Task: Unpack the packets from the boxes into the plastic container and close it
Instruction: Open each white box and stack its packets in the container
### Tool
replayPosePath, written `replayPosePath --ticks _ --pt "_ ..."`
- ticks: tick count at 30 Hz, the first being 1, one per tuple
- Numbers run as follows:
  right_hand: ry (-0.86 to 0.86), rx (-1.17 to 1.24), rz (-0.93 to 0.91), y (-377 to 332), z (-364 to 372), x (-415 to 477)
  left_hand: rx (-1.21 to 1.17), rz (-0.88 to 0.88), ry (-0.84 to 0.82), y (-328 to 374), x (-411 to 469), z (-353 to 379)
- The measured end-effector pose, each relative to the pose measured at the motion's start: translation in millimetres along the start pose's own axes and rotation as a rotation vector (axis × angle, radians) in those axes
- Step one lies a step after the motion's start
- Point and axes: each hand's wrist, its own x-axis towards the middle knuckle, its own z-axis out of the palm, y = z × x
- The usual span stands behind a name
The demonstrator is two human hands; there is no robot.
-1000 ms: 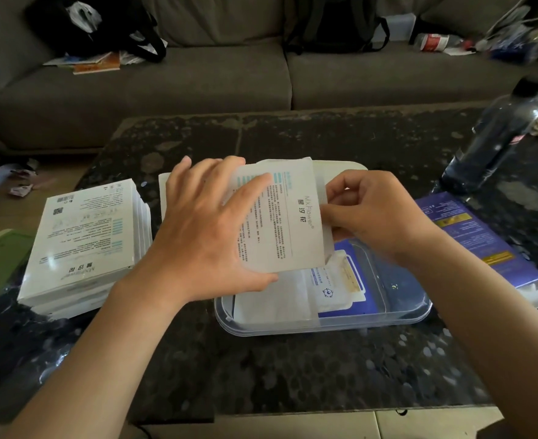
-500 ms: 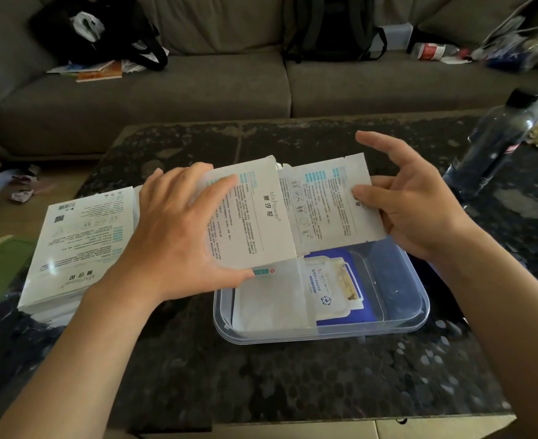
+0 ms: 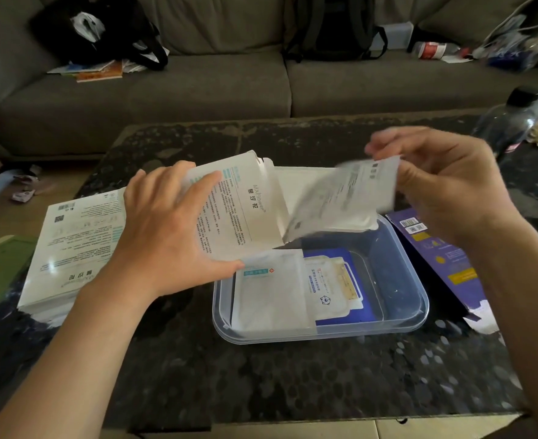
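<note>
While the left hand (image 3: 166,242) gripped a white box (image 3: 239,210) above the near-left corner of the plastic container (image 3: 415,299), fingers spread over its printed face and thumb curled under its lower edge, the right hand (image 3: 445,185) pinched one corner of a packet (image 3: 340,198) between thumb and fingertips. That packet was blurred, tilted, with its far end at the box's open mouth, and it hung above the container's back edge. The container sat open on the dark speckled table (image 3: 293,375). Inside it lay a flat white sachet (image 3: 271,296) on the left, with a blue-backed sachet (image 3: 334,286) beside it, partly overlapped. The lid (image 3: 302,177) lay just behind the container. A stack of white boxes (image 3: 74,248) rested to the left of the left hand, and a purple box (image 3: 438,255) lay just right of the container, beneath the right forearm. A dark bottle (image 3: 508,122) stood at the far right.
</note>
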Motion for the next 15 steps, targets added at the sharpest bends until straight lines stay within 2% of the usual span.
replayPosePath --ticks 3,5,8,11,15 --pt "0.076 0.055 0.093 -5.3 -6.5 2.8 0.004 0.010 0.005 1.4 0.8 2.1" --pt "0.045 -0.075 0.179 -7.1 -9.5 2.0 0.003 0.003 -0.005 1.6 0.5 2.9" --pt "-0.097 -0.329 0.362 -1.5 -5.1 -2.8 0.015 -0.024 -0.028 0.9 0.9 2.8" --pt "-0.131 -0.435 0.555 5.4 8.4 -7.2 0.010 -0.041 -0.034 0.6 1.6 2.2" --pt "-0.117 -0.529 0.606 11.3 30.3 -10.9 -0.007 -0.024 -0.008 2.1 2.4 1.4"
